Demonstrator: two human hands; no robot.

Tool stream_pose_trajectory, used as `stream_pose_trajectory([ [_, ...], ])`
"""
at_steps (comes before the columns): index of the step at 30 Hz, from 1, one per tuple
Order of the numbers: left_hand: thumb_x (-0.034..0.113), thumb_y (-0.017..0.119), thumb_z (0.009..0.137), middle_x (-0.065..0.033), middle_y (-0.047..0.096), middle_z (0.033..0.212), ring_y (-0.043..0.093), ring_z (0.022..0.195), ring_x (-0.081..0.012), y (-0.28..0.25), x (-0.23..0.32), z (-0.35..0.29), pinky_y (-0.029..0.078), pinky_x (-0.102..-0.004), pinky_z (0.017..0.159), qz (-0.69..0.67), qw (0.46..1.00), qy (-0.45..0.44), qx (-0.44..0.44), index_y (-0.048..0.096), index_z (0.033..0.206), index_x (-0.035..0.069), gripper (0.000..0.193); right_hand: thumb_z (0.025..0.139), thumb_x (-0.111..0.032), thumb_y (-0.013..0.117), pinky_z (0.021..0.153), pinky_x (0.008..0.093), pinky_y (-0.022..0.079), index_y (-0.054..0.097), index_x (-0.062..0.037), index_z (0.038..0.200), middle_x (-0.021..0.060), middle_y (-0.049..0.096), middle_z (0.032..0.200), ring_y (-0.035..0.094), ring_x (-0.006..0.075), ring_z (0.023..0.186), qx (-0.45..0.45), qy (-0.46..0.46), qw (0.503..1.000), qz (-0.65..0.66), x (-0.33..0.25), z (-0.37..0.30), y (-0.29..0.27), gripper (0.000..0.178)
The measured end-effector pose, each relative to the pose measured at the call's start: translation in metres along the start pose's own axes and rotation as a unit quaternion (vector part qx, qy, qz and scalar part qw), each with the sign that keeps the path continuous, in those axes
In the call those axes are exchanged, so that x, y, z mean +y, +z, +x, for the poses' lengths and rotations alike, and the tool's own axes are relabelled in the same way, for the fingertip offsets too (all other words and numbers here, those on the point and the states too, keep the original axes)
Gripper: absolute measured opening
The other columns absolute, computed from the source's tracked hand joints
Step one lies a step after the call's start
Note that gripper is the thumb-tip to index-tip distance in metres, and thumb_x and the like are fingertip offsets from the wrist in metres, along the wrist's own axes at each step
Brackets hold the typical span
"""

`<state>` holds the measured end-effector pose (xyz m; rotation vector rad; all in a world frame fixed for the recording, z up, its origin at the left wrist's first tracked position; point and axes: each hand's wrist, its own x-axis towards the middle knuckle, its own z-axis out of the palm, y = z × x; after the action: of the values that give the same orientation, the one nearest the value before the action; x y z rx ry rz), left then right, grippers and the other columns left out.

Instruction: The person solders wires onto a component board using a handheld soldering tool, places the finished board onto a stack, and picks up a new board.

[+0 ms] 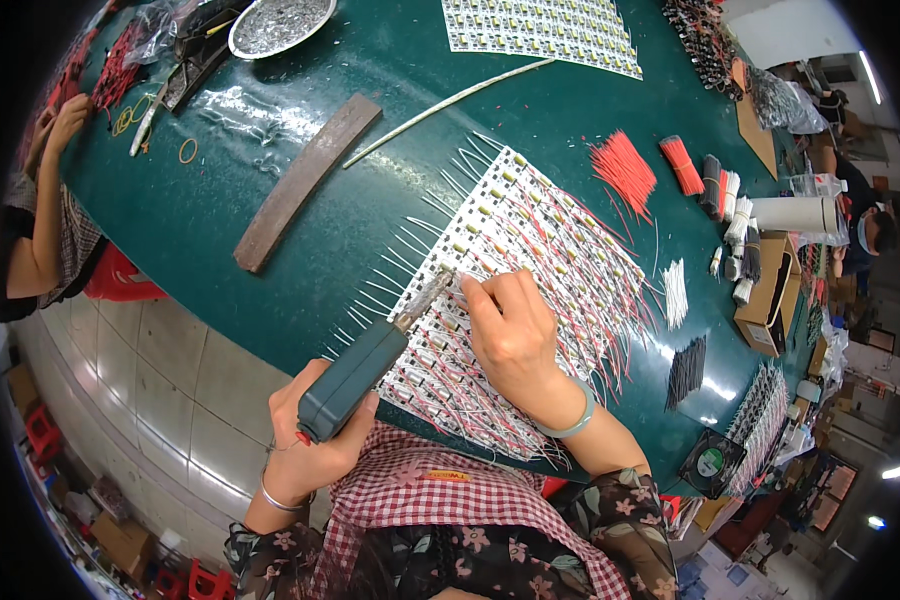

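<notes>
Board [530,270] full of red and white wires lies on the green surface [270,230]. My left fingers [315,440] grip the iron [355,375], its tip on the board. My right fingers [485,290] pinch a wire there.

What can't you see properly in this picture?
Head view only:
- Iron tip: too small to tell if it touches the panel.
- Right hand fingertips: bent under, so any held wire is hidden.
- Left hand palm: hidden behind the iron's handle.
- Bowl: cut off by the top edge.
</notes>
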<state>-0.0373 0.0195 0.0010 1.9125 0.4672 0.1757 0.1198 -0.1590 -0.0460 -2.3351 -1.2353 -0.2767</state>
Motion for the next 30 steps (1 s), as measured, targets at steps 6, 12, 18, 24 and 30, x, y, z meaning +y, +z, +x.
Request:
stream_pose_trajectory([
  [6, 0.0, 0.075, 0.075, -0.0096, 0.063, 0.076, 0.061, 0.06, -0.0161, -0.001, -0.001, -0.002, 0.047, -0.0269, 0.057, -0.022, 1.0, 0.004, 0.008, 0.066, 0.089, -0.004, 0.017, 0.072, 0.002, 0.062, 0.056, 0.0319, 0.045, 0.066, 0.0054, 0.102, 0.0096, 0.054, 0.083, 0.054, 0.0242, 0.076, 0.001, -0.004, 1.0, -0.002, 0.001, -0.001, 0.0, 0.03],
  [12, -0.002, 0.074, 0.073, -0.0138, 0.066, 0.084, 0.063, 0.064, -0.0189, -0.006, -0.004, -0.008, 0.049, -0.0281, 0.058, -0.025, 1.0, -0.002, 0.018, 0.068, 0.093, -0.006, 0.021, 0.072, 0.002, 0.062, 0.057, 0.0326, 0.046, 0.066, 0.0058, 0.101, 0.0099, 0.054, 0.083, 0.054, 0.0246, 0.076, 0.005, -0.002, 1.0, -0.002, -0.001, -0.001, 0.002, 0.029],
  [18, -0.003, 0.074, 0.074, -0.0128, 0.067, 0.085, 0.063, 0.066, -0.0179, -0.005, -0.008, -0.01, 0.049, -0.0274, 0.06, -0.041, 0.999, 0.022, 0.024, 0.068, 0.095, -0.006, 0.022, 0.071, 0.002, 0.062, 0.057, 0.0337, 0.045, 0.067, 0.0051, 0.101, 0.0092, 0.054, 0.082, 0.053, 0.0241, 0.075, 0.024, -0.005, 1.0, 0.002, -0.002, -0.001, 0.001, 0.031],
  [24, -0.003, 0.074, 0.074, -0.0115, 0.066, 0.085, 0.062, 0.066, -0.0162, -0.007, -0.012, -0.015, 0.048, -0.0268, 0.059, -0.04, 0.999, 0.022, 0.018, 0.068, 0.095, -0.006, 0.022, 0.069, 0.003, 0.064, 0.056, 0.0333, 0.043, 0.068, 0.0037, 0.1, 0.008, 0.052, 0.079, 0.051, 0.023, 0.071, 0.026, -0.001, 1.0, 0.012, -0.014, -0.005, -0.004, 0.031],
  [30, -0.001, 0.074, 0.076, -0.0109, 0.066, 0.084, 0.062, 0.065, -0.016, -0.008, -0.009, -0.016, 0.047, -0.0266, 0.059, -0.019, 0.999, 0.038, 0.015, 0.067, 0.095, -0.005, 0.021, 0.069, 0.004, 0.065, 0.056, 0.0326, 0.043, 0.068, 0.0043, 0.1, 0.0081, 0.051, 0.078, 0.05, 0.0234, 0.071, 0.026, 0.004, 1.0, 0.011, -0.015, -0.008, 0.001, 0.031],
])
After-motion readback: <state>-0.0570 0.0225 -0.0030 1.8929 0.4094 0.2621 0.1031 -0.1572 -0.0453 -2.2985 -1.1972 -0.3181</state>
